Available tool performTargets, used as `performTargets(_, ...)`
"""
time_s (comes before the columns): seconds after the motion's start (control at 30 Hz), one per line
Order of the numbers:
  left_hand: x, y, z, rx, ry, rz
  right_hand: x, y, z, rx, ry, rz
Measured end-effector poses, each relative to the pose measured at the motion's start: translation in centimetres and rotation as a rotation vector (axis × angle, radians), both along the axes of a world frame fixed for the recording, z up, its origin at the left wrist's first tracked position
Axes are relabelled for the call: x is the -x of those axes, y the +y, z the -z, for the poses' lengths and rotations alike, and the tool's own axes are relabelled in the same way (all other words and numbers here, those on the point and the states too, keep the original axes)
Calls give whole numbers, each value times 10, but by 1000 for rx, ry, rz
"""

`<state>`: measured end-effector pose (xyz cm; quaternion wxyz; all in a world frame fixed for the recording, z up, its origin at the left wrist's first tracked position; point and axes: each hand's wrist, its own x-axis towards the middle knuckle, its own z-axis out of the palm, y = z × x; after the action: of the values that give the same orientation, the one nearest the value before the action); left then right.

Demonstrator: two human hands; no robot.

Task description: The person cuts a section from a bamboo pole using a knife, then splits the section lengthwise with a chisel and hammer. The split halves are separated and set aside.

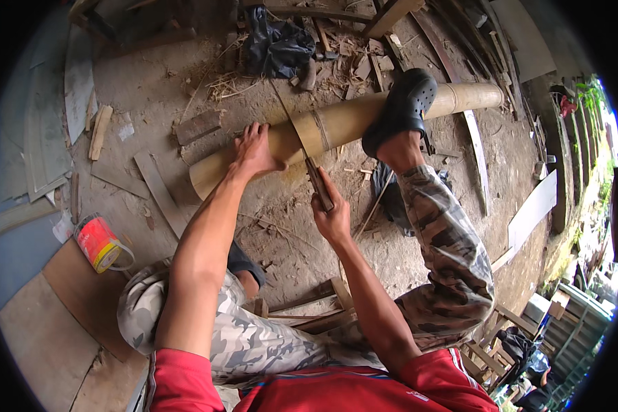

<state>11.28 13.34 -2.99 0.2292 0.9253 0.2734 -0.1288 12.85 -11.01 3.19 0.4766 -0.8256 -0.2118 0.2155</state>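
A thick tan bamboo pole (350, 118) lies crosswise on the dirt floor in front of me. My left hand (255, 152) presses on its left part, the fingers laid over the top and apart. In my right hand (332, 213) is the wooden handle of a saw, the fingers wrapped round it. The narrow saw blade (294, 126) runs away from me across the bamboo, just right of my left hand. How deep it sits in the bamboo I cannot tell. My right foot, in a black clog (404, 106), rests on the pole farther right.
A red and yellow bucket (101, 242) lies tilted at the left, beside wooden boards (48, 329). Beyond the pole are a black plastic bag (278, 44) and wood scraps. Planks line the far right, and a white panel (533, 211) leans there.
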Motion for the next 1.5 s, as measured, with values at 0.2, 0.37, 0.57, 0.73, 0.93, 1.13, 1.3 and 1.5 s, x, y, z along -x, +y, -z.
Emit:
performTargets(0.2,-5,6,-9,101,39,0,1,15,-71,250,147,6)
performTargets(0.37,-3,14,8,44,35,-17,40,-42,-138,231,69,-4)
performTargets(0.57,2,6,11,58,31,-7,58,-81,-180,235,11,-60)
performTargets(0.73,-1,-13,13,13,-131,-31,-1,-16,-35,102,-29,12)
performTargets(0.93,9,-2,1,-11,-42,-15,-11,23,-42,204,55,-16)
performTargets(1.13,1,-1,6,-18,-35,-15,-9,16,-37,131,26,-12)
performTargets(1.3,-8,-1,-9,35,24,-7,4,-9,21,-16,-148,-7)
performTargets(1.5,-6,11,-4,47,51,-53,20,-1,-94,234,42,-14)
